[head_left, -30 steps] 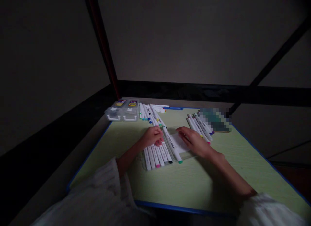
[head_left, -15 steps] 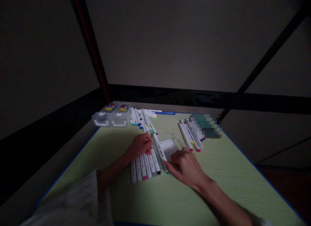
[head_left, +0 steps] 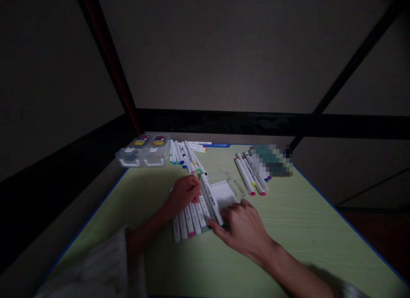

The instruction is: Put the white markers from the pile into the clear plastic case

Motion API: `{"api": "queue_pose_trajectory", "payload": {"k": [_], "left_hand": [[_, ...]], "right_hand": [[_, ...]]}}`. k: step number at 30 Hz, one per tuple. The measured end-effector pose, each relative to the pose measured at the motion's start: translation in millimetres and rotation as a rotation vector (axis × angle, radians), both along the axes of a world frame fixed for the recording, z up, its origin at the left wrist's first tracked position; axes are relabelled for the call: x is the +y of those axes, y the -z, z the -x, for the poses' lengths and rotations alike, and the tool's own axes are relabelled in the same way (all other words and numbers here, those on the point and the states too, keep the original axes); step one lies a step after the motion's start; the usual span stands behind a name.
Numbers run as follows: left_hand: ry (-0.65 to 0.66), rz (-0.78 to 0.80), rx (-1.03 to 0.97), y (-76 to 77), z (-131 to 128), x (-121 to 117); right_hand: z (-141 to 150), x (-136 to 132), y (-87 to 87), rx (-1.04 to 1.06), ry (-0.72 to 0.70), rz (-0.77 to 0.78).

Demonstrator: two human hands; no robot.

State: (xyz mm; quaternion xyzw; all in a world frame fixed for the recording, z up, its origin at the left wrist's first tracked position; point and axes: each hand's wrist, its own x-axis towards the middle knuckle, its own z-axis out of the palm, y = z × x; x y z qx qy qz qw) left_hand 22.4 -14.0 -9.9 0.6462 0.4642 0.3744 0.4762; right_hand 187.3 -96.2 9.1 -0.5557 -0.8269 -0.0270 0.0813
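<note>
My left hand (head_left: 185,194), its fingers curled closed, rests over the upper part of a row of white markers (head_left: 189,219) in a clear case. Whatever may be inside those fingers is hidden. Just right of that row, a white marker (head_left: 210,196) with dark print lies slanted. The thumb and curled fingers of my right hand (head_left: 241,223) close around its near end, covering the cap. Beyond my right hand is the other half of the clear case (head_left: 221,176), with a white sheet (head_left: 223,192) inside it.
Two clear cases with white handles (head_left: 142,154) stand at the back left, beside a pile of loose markers (head_left: 188,157). More markers (head_left: 251,176) lie at the right, next to a blurred green item (head_left: 275,159). The table (head_left: 304,229) has a blue edge.
My right hand has come down and left from above the white sheet to the slanted marker's near end, closing on it. My left hand stays over the marker row. The view has shifted.
</note>
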Motion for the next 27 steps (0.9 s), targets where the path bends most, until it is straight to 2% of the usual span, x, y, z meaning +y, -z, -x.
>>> {"api": "queue_pose_trajectory", "payload": {"k": [15, 27], "left_hand": [[0.008, 0.003, -0.002, -4.1, 0.3, -1.7], [0.029, 0.009, 0.004, 1.6, 2.2, -0.1]], "right_hand": [[-1.4, 3.0, 0.5, -0.008, 0.031, 0.005], [-2.8, 7.2, -0.1, -0.003, 0.015, 0.032]]}}
